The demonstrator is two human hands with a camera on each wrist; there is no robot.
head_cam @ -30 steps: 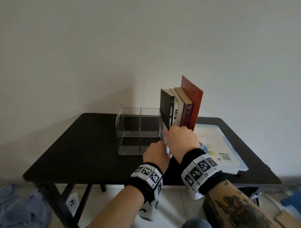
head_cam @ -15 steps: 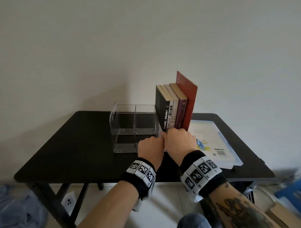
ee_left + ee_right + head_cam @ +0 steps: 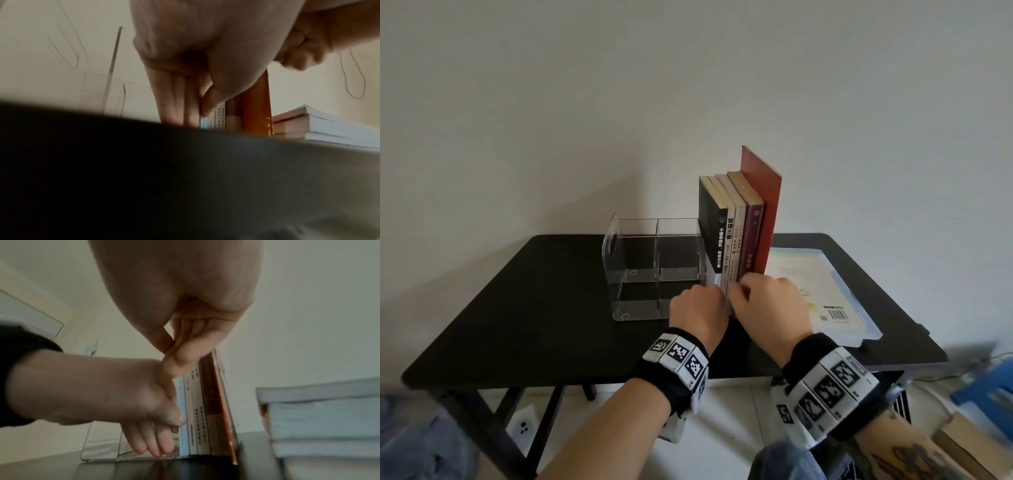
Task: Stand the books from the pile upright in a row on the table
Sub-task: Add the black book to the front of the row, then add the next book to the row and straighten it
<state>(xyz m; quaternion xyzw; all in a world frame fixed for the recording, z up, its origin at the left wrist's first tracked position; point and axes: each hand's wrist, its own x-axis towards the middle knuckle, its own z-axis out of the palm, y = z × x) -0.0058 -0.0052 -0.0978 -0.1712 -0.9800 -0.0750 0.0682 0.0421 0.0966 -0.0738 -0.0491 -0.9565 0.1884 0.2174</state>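
I see five books (image 3: pixel 736 233) standing upright in a row at the right end of the clear rack (image 3: pixel 640 270), on the black table (image 3: pixel 534 308). From left: a black book (image 3: pixel 710 236), two with pale spines, a maroon book (image 3: pixel 751 240), and a taller red book (image 3: pixel 765 205) at the right end. The row tilts slightly right at the top.

My left hand (image 3: pixel 698 310) is at the foot of the row on its left side. In the right wrist view its fingers (image 3: pixel 153 443) point down, straight and together, toward the rack base, with the thumb pressed on the lower spine of the pale blue-white book (image 3: pixel 183 415). I read it as pressing flat, not wrapped round anything.

My right hand (image 3: pixel 770 301) is just right of the left, at the lower spines. In the right wrist view the thumb and fingertips (image 3: pixel 180 360) come together at the spines of the middle books, curled. Whether they pinch a spine or only push on it I cannot tell.

The remaining pile (image 3: pixel 822 291) lies flat on the table just right of the row, pale cover with a barcode on top. From the left wrist view it shows as several stacked books (image 3: pixel 320 128) beside the red one.

White wall behind. Below the table: tiled floor and a blue object (image 3: pixel 986 387) at right.
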